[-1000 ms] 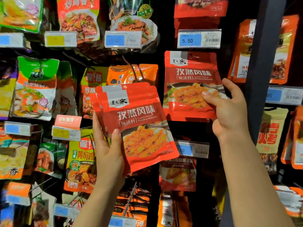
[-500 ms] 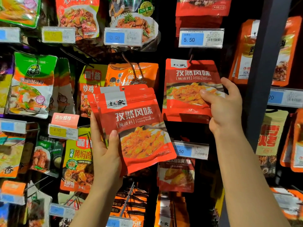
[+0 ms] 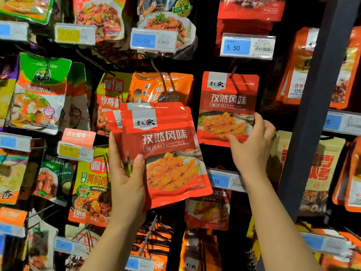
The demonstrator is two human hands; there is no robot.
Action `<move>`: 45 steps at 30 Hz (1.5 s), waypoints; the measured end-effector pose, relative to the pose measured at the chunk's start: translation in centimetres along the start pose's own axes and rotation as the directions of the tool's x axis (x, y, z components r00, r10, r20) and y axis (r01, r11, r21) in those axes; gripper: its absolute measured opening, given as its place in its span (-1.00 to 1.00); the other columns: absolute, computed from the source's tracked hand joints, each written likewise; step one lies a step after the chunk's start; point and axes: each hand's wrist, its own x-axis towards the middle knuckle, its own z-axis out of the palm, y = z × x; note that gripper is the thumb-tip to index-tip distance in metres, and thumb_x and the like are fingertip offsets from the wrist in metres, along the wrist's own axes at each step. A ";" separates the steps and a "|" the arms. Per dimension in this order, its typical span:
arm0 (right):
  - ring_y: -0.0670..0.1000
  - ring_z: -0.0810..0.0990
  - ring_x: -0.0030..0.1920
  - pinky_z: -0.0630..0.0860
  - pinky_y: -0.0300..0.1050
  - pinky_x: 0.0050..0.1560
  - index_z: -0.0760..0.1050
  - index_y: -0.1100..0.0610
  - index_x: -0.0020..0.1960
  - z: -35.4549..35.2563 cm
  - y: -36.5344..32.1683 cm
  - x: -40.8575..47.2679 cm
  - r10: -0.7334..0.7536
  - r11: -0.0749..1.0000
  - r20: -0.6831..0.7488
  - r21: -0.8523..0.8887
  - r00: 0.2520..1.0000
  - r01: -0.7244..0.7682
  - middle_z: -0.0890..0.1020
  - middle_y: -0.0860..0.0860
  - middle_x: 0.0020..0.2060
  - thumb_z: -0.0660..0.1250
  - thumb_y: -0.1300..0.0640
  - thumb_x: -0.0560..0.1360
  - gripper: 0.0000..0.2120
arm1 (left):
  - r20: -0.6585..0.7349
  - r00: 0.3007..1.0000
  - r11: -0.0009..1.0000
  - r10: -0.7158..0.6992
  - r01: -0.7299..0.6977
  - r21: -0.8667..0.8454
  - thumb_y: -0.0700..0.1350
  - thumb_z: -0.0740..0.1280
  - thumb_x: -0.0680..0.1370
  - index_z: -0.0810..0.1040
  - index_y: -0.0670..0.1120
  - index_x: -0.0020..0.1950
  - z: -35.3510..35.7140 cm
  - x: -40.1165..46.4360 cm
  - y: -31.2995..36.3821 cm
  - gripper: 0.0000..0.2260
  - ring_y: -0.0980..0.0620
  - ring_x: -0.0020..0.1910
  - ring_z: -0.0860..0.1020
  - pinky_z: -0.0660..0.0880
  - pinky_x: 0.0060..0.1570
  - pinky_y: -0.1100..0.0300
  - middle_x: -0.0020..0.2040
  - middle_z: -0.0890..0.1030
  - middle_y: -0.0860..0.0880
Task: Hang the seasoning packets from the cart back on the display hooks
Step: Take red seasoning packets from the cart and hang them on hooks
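Observation:
A red cumin seasoning packet [image 3: 226,98] hangs from a display hook [image 3: 232,72] under the 5.50 price tag [image 3: 247,45]. My right hand [image 3: 252,145] holds its lower right corner, thumb on the front and fingers at the right edge. My left hand [image 3: 125,184] grips a stack of several identical red packets [image 3: 166,151], thumb on the front, and holds them upright left of the hanging one. The cart is out of view.
Rows of other seasoning packets hang on hooks all around: green ones [image 3: 39,90] at the left, orange ones [image 3: 162,87] behind the stack. A dark vertical post [image 3: 312,114] stands just right of my right hand. A lower price tag [image 3: 224,180] juts out below the hanging packet.
The right-hand packet has gone up against the hook and now hangs straight. My right hand has slid down to its lower corner. The left-hand stack has barely moved.

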 end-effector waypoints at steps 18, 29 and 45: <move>0.10 0.69 0.03 0.61 0.16 0.10 0.50 -0.03 0.22 -2.1 -1.2 -6.0 0.153 0.692 0.302 0.647 0.941 -0.320 0.71 0.05 -0.01 0.45 0.30 0.45 -0.58 | -0.004 1.000 0.998 -0.002 0.002 -0.060 -0.15 0.15 0.67 0.13 0.44 0.41 4.4 -0.4 -0.7 -0.48 0.17 0.29 0.51 0.58 0.07 0.19 0.46 0.38 0.08; -0.11 0.69 -0.08 0.64 -0.22 -0.13 0.36 -0.03 0.32 -3.1 -2.9 0.0 0.193 0.633 0.169 0.731 0.966 -0.255 0.67 0.00 -0.04 0.38 0.36 0.51 -0.51 | -0.086 0.996 0.999 -0.036 0.034 -0.020 -0.17 0.18 0.67 0.12 0.38 0.50 1.4 1.0 -0.5 -0.43 0.00 0.30 0.53 0.48 0.24 -0.23 0.33 0.50 0.10; -0.08 0.69 -0.01 0.66 -0.12 -0.02 0.40 0.01 0.39 -4.4 -3.8 0.7 0.138 0.702 0.142 0.684 0.980 -0.198 0.65 -0.05 -0.02 0.40 0.29 0.51 -0.50 | -0.111 0.994 1.000 -0.022 0.022 -0.004 -0.14 0.30 0.63 0.17 0.43 0.46 1.0 1.0 -0.6 -0.40 -0.09 0.33 0.50 0.48 0.21 -0.30 0.41 0.42 0.02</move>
